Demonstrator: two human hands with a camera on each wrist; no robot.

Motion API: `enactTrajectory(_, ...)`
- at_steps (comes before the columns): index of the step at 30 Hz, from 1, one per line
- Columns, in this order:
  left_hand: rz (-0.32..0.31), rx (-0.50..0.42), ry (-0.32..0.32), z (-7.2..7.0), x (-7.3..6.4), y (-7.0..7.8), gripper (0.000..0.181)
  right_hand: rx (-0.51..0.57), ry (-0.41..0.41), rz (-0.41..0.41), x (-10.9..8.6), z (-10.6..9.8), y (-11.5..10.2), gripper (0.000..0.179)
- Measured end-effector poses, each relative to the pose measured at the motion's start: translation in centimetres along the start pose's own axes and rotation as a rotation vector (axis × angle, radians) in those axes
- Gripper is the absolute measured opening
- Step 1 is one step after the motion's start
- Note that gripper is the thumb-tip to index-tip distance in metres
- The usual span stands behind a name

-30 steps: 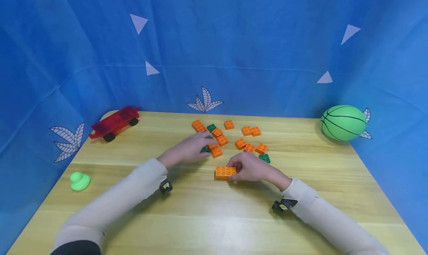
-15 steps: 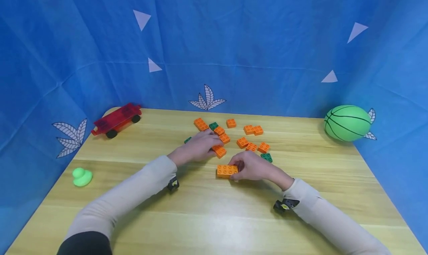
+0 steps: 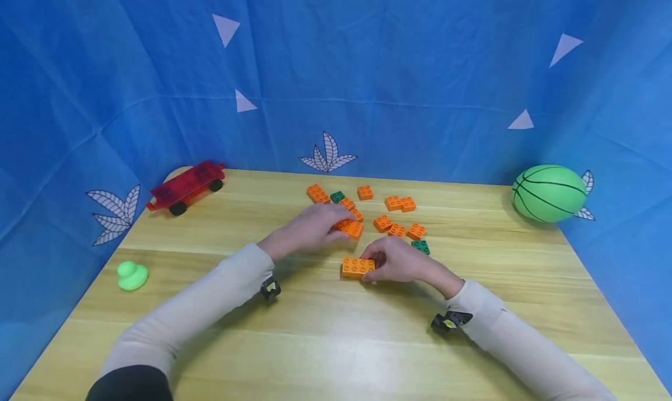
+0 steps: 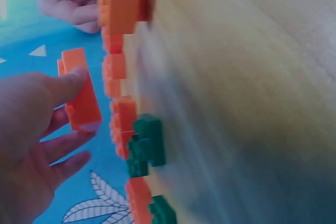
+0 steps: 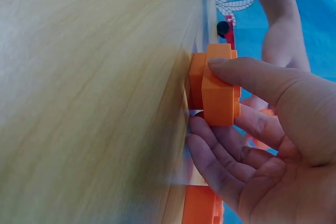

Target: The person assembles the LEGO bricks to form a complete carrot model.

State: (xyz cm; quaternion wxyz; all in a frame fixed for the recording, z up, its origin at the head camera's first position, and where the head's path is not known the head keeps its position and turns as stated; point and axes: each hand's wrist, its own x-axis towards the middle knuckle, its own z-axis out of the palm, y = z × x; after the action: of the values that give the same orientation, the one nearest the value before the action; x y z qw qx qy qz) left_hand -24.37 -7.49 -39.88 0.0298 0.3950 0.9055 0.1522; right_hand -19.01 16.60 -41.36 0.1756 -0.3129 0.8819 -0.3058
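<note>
Head view: left hand (image 3: 310,229) reaches out over the scattered pieces, pinching an orange brick (image 3: 353,229), partly hidden by its fingers. Right hand (image 3: 396,261) is nearer the person, thumb and fingers curled on the right end of a long orange brick (image 3: 358,267), studs up. Loose orange bricks (image 3: 365,192) and green bricks (image 3: 420,247) lie past the hands on the wooden table (image 3: 336,342). Red toy car (image 3: 189,186) back left, light-green duck (image 3: 132,277) at left, green ball (image 3: 549,194) back right, blue cloth (image 3: 420,62) behind.

Left wrist view: thumb presses one face of the orange brick, lower fingers spread; brick is off the tabletop, apart from the row of pieces. Right hand at top edge.

Right wrist view: thumb on the long orange brick, index finger at its studded side, other fingers loosely bent. Lower orange block (image 5: 197,80) sits against its table side; can't tell if joined.
</note>
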Motion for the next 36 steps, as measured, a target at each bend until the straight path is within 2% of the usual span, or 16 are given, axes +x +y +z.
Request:
enactTrajectory(4, -0.023, -0.072, -0.044, -0.5, -1.0, 0.2, 0.047, 0.019, -0.006, -0.014, 0.0, 0.4, 0.1, 0.032)
enactTrajectory(8, -0.016, -0.088, -0.075, -0.4, -1.9, 0.3, 0.045, 0.022, 0.008, -0.052, 0.1, 0.8, 0.1, 0.032)
enactTrajectory(15, 0.008, -0.107, -0.077, -0.4, -3.0, 0.7, 0.045, 0.017, 0.033, -0.086, 0.5, 0.8, -0.2, 0.027)
enactTrajectory(24, -0.021, -0.174, -0.075, -0.4, -4.6, 0.6, 0.045, 0.001, 0.060, -0.046, 0.3, 0.5, -0.1, 0.040)
enactTrajectory(28, 0.004, -0.190, -0.055, -0.1, -5.0, 0.5, 0.042, -0.001, 0.083, -0.040, 0.2, 0.6, 0.1, 0.044)
enactTrajectory(32, 0.046, -0.186, -0.039, 0.3, -5.1, 0.4, 0.038, -0.009, 0.105, -0.073, 0.4, 0.7, 0.0, 0.037)
enactTrajectory(36, 0.061, -0.177, -0.035, 0.5, -5.2, 0.4, 0.037, -0.020, 0.114, -0.106, 0.6, 0.7, -0.3, 0.033)
